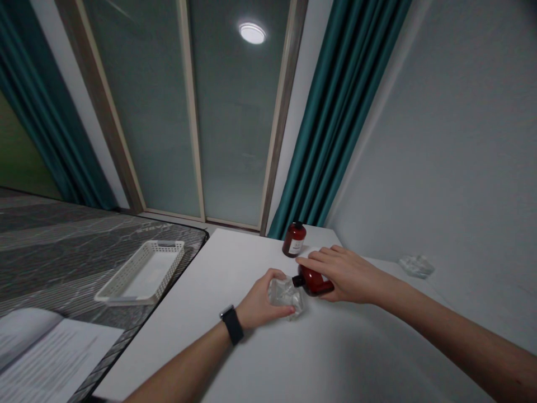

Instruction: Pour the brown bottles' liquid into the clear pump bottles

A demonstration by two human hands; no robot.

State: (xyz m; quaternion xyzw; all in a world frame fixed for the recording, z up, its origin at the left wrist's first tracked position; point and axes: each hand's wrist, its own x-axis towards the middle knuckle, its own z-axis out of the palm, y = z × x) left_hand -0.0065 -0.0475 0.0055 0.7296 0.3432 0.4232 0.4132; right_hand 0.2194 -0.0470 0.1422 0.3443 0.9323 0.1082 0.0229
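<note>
My right hand [338,272] is wrapped round a dark red bottle [312,280] with a black cap or neck. The bottle is tipped on its side, its black end pointing left. My left hand [262,302], with a dark watch on the wrist, grips a crumpled clear plastic bag [286,296] between thumb and fingers. The bottle's black end is at the bag's right edge; whether it is inside the bag I cannot tell. Just behind my hands, a second dark red bottle [294,239] with a white label and black top stands upright on the white table [235,268].
Another crumpled clear plastic piece [416,266] lies at the right, by the wall. On the grey patterned surface to the left are a white perforated basket [161,280] and an open book [62,352]. Teal curtains [331,112] and a glass sliding door [239,123] stand behind the table.
</note>
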